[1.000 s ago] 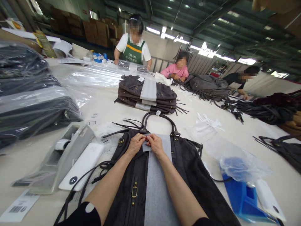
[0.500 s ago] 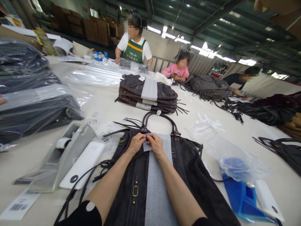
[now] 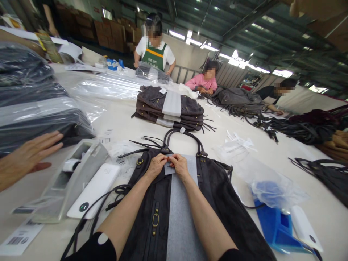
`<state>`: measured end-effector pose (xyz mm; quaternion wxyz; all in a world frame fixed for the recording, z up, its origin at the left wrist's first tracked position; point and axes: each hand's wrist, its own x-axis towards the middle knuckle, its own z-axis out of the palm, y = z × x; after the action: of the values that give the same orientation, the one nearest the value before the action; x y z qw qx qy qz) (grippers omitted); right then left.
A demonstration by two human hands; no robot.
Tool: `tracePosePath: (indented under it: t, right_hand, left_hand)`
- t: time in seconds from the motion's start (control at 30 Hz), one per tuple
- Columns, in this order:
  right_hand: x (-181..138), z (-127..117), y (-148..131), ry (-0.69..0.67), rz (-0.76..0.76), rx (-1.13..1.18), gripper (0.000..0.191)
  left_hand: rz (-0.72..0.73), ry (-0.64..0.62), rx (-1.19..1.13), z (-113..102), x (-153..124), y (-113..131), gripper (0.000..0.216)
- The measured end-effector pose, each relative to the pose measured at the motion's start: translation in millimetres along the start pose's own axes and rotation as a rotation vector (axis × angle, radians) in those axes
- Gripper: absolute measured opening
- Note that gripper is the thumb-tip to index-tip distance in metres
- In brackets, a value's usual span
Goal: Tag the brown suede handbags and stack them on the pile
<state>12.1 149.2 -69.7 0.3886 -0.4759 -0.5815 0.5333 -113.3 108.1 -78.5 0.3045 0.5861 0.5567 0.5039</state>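
A dark suede handbag [image 3: 217, 195] lies flat in front of me, handles pointing away, with a grey paper strip [image 3: 181, 217] down its middle. My left hand [image 3: 156, 165] and my right hand [image 3: 178, 165] meet at the bag's top edge. Both pinch a small grey tag [image 3: 169, 168] between fingertips and thumbs. The bag's looped handles [image 3: 185, 136] arch just beyond my knuckles.
A tape dispenser [image 3: 73, 177] and a white power bank [image 3: 94, 190] lie left of the bag. Another person's hand [image 3: 27, 157] reaches in from the left edge. A stack of finished bags [image 3: 170, 108] sits ahead, plastic-wrapped bags [image 3: 35, 108] left, a blue dispenser [image 3: 277, 226] right. Three workers stand at the far side.
Another person's hand has come into view from the left beside the tape dispenser. My own hands stay at the tag with hardly any shift.
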Motion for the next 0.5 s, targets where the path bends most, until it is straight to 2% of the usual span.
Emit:
tracePosePath:
  t: [0.5]
  right_hand:
    - [6.5,-1.1,4.1,-0.097,0.024,-0.050,0.020]
  left_hand:
    - [-0.099,0.015,-0.084,0.0,0.2,-1.9,0.014]
